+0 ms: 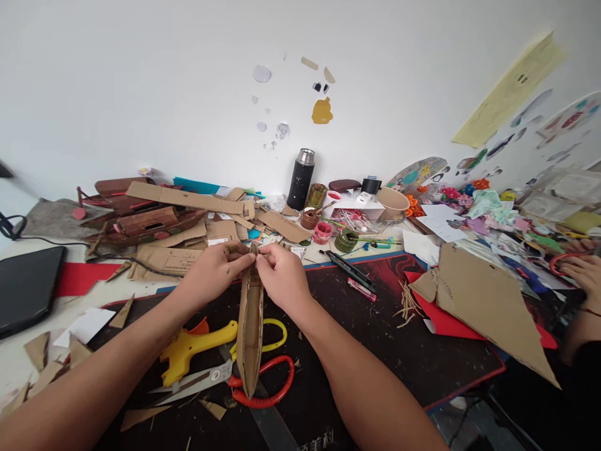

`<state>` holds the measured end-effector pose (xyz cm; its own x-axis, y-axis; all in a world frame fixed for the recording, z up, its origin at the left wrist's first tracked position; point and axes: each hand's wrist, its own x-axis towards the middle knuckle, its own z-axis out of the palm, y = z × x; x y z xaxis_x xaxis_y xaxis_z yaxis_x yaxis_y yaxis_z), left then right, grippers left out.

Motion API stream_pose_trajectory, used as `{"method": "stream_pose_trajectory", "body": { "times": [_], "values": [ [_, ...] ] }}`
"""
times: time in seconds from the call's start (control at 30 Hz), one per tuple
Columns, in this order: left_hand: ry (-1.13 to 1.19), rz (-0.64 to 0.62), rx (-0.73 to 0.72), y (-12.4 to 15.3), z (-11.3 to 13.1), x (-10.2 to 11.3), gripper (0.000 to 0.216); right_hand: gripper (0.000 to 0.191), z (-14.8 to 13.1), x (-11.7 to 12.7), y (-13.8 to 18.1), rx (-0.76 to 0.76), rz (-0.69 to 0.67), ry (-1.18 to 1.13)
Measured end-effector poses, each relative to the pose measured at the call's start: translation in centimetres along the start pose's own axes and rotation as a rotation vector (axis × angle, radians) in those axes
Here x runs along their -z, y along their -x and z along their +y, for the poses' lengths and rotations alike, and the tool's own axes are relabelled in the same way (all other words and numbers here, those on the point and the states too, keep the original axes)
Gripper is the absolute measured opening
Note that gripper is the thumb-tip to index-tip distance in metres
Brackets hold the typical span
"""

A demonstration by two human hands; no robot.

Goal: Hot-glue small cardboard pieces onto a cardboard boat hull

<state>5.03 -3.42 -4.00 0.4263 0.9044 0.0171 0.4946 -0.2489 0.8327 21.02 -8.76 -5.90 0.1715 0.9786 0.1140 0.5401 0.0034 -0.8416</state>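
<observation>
cardboard trough (250, 332): held up over the mat (375, 351), left of the mat's middle, long axis pointing away from the wearer, far tip near the mat's far edge. can't tell if the near tip rests on the scissors (216, 375) or hangs just above them.

left hand (218, 272): thumb and fingers closed in a pinch on the far tip, left side. right hand (285, 275): matching pinch from the right, fingertips nearly meeting the left's. exact contact partly hidden.

handling, my read: very light, fairly stiff lengthwise, but thin walls likely buckle if squeezed mid-span. dry paper skin, so not slippery. joints probably the fragile bit. best hold: light pinch at the ends, where the walls converge.

materials: trough is brown corrugated board, narrow, tapered, raw cut edges. mat is dark and flat, flecked with scraps. scissors on the mat: metal blades, plastic loops. yellow gun-shaped tool (188, 351), on the mat left of them: moulded plastic. flat cardboard sheet (483, 300) over the mat's right end: ragged outline. brown model boat (154, 222) past the mat's far left corner: curved roof, painted look.
</observation>
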Motion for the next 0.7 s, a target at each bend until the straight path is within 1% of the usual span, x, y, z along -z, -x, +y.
{"method": "stream_pose_trajectory", "body": {
  "times": [0.37, 0.7],
  "values": [
    [0.014, 0.002, 0.012, 0.02, 0.19, -0.07, 0.043, 0.017, 0.05, 0.02, -0.10, 0.014, 0.003, 0.043],
    [0.020, -0.018, -0.006, -0.08, -0.44, -0.16, 0.044, 0.017, -0.04, 0.02, -0.03, 0.015, -0.003, 0.058]
  ]
}}
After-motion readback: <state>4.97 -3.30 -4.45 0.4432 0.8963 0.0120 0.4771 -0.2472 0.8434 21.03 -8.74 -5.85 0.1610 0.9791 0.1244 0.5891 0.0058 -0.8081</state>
